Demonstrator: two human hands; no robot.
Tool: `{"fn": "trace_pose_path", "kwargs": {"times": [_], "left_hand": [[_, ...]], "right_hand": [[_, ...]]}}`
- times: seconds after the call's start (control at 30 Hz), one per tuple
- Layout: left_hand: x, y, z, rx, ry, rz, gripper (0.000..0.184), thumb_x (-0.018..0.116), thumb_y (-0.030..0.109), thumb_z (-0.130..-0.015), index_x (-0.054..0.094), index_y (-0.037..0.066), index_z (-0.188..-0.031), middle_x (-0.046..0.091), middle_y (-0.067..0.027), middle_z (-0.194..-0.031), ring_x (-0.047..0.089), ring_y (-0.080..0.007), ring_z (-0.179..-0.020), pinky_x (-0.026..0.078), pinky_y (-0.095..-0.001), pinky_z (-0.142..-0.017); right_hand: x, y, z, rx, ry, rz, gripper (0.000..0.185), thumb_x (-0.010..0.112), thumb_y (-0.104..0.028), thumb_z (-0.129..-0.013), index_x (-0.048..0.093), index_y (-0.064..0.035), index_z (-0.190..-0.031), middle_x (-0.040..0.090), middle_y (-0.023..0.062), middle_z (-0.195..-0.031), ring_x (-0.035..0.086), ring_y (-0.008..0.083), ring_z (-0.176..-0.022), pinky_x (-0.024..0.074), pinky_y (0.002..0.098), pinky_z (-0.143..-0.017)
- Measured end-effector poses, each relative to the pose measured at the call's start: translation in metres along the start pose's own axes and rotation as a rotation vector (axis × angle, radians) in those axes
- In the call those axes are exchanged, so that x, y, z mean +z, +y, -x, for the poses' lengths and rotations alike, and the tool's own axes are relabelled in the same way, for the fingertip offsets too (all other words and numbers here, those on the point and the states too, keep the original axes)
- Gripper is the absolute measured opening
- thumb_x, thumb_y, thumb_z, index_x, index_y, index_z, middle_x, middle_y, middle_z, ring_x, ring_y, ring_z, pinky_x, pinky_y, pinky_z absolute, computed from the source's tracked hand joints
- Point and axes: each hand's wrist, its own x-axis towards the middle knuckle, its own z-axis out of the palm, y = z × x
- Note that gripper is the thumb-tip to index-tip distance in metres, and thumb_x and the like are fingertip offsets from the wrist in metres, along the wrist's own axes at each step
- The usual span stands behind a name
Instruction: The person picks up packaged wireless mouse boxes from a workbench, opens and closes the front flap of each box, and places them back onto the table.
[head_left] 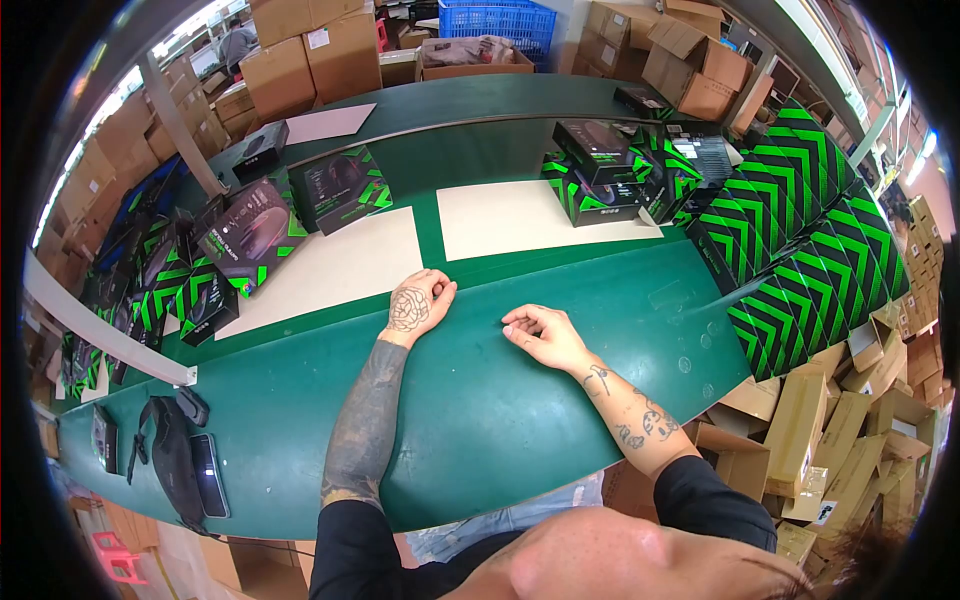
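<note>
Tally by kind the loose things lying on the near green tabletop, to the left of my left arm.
Small box: 1
Black strapped pouch: 1
Small dark object, exact kind unclear: 1
Phone-like device: 1
Total: 4

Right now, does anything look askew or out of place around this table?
The black-and-green boxes heaped at the left of the green table look askew, several tilted over one another. Beside its right end, cartons lie tumbled together, some open.
</note>
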Motion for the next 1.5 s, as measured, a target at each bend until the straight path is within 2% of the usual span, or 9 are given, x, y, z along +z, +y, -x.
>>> {"fn": "trace_pose_path", "kwargs": {"times": [0.43,0.63,0.77,0.83,0.97,1.17,1.3,1.4,1.5], "left_hand": [[0.006,0.001,-0.004,0.021,0.021,0.001,0.017,0.065,0.022,-0.083,0.062,0.006,-0.078,0.060,-0.0077,-0.071,0.058,-0.0216,-0.063,0.046,-0.0341,-0.060],[0.012,0.004,-0.007,0.013,0.046,0.029,0.017,0.064,0.022,-0.083,0.063,0.006,-0.078,0.060,-0.0073,-0.071,0.058,-0.0220,-0.064,0.047,-0.0344,-0.061],[0.012,0.002,-0.011,-0.066,0.029,0.137,0.019,0.064,0.023,-0.084,0.063,0.005,-0.079,0.062,-0.0079,-0.073,0.061,-0.0231,-0.067,0.049,-0.0351,-0.063],[0.009,0.004,-0.011,-0.083,0.032,0.200,0.019,0.064,0.023,-0.084,0.063,0.004,-0.079,0.062,-0.0088,-0.072,0.061,-0.0228,-0.066,0.049,-0.0343,-0.062],[0.011,0.000,-0.012,-0.105,0.037,0.255,0.018,0.064,0.021,-0.084,0.064,0.003,-0.080,0.061,-0.0081,-0.071,0.059,-0.0186,-0.063,0.048,-0.0315,-0.060],[0.019,-0.001,-0.015,-0.108,0.052,0.241,0.018,0.066,0.019,-0.083,0.064,0.001,-0.080,0.060,-0.0073,-0.070,0.055,-0.0138,-0.057,0.046,-0.0285,-0.057],[0.020,-0.003,-0.016,-0.094,0.072,0.269,0.019,0.066,0.019,-0.083,0.064,0.001,-0.078,0.059,-0.0072,-0.068,0.055,-0.0139,-0.058,0.046,-0.0286,-0.056],[0.019,-0.002,-0.017,-0.053,0.145,0.295,0.016,0.067,0.018,-0.082,0.063,0.004,-0.089,0.062,-0.0085,-0.087,0.059,-0.0184,-0.064,0.048,-0.0325,-0.060],[0.016,0.018,-0.022,-0.001,0.424,0.351,0.036,0.065,0.015,-0.085,0.053,0.006,-0.118,0.054,-0.0141,-0.117,0.058,-0.0227,-0.095,0.048,-0.0322,-0.081]], "right_hand": [[-0.007,0.003,0.000,0.022,0.001,-0.005,0.025,0.069,-0.020,-0.085,0.066,-0.0029,-0.102,0.066,0.0038,-0.084,0.061,0.0095,-0.073,0.0515,0.0242,-0.070],[-0.024,0.015,-0.036,0.197,0.158,-0.185,0.047,0.071,-0.023,-0.082,0.055,-0.0016,-0.119,0.059,0.0160,-0.112,0.063,0.0206,-0.093,0.0523,0.0338,-0.079],[-0.094,0.037,-0.121,-0.207,0.702,0.809,0.072,0.074,-0.034,-0.073,0.044,-0.0028,-0.130,0.044,0.0227,-0.133,0.039,0.0346,-0.127,0.0370,0.0464,-0.103],[-0.131,0.031,-0.157,-0.074,0.772,1.016,0.082,0.074,-0.038,-0.071,0.038,-0.0041,-0.137,0.036,0.0218,-0.141,0.032,0.0366,-0.133,0.0327,0.0461,-0.107],[-0.165,0.057,-0.186,0.058,0.513,1.090,0.105,0.076,-0.051,-0.064,0.028,-0.0009,-0.142,0.034,0.0204,-0.144,0.028,0.0347,-0.137,0.0277,0.0460,-0.111],[-0.108,0.060,-0.146,-0.021,0.628,1.365,0.091,0.080,-0.040,-0.062,0.039,-0.0056,-0.136,0.045,0.0143,-0.133,0.041,0.0307,-0.123,0.0292,0.0470,-0.107],[-0.103,0.044,-0.105,-0.273,0.649,1.222,0.076,0.082,-0.031,-0.060,0.050,-0.0111,-0.126,0.056,0.0089,-0.117,0.051,0.0302,-0.106,0.0405,0.0447,-0.095],[-0.108,-0.004,-0.070,-0.399,0.771,0.955,0.072,0.082,-0.023,-0.059,0.053,-0.0079,-0.123,0.060,0.0115,-0.107,0.056,0.0333,-0.095,0.0502,0.0389,-0.081],[-0.094,-0.021,-0.042,-0.230,0.807,-0.062,0.051,0.075,-0.016,-0.077,0.053,-0.0080,-0.122,0.062,0.0060,-0.100,0.060,0.0210,-0.093,0.0514,0.0329,-0.078]]}}
